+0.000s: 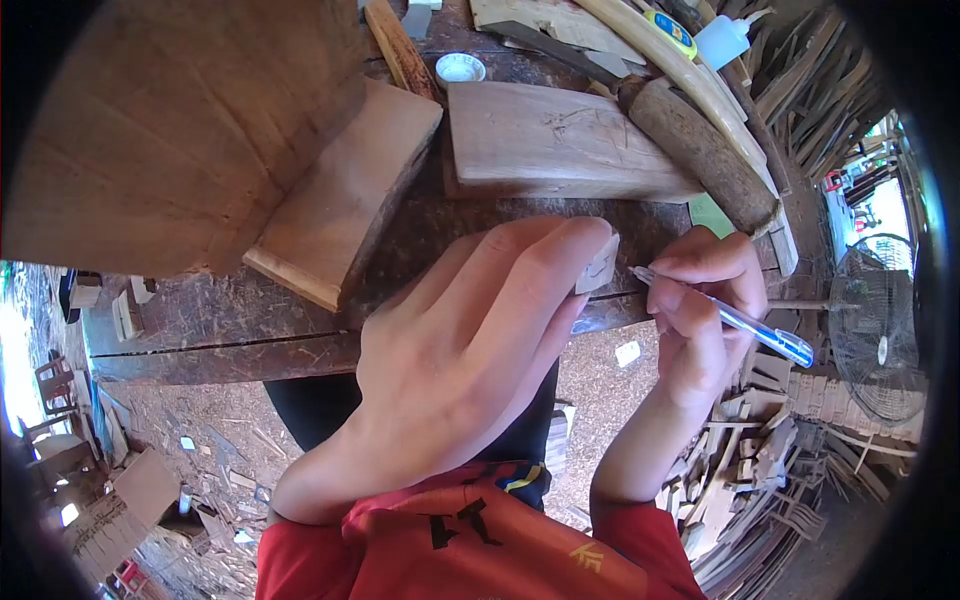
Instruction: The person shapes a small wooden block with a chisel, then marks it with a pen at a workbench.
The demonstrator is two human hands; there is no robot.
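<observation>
My left hand (465,340) is closed on a small pale block (598,265) with dark marks on its face, held between thumb and fingers above the bench's front edge. In my right hand (705,300) is a blue and clear pen (765,335), its tip pointing left toward the block, with a gap between them. A thick wooden board (560,140) with scribbled lines lies just beyond both hands. Beside my right hand, a green piece (710,215) shows partly behind the fingers.
The worn dark bench (220,350) carries a large panel (190,130) and an angled board (350,190) at left. Further back are a white lid (460,68), a round log (700,150), a tape measure (670,33) and a bottle (722,42). A fan (880,330) stands right.
</observation>
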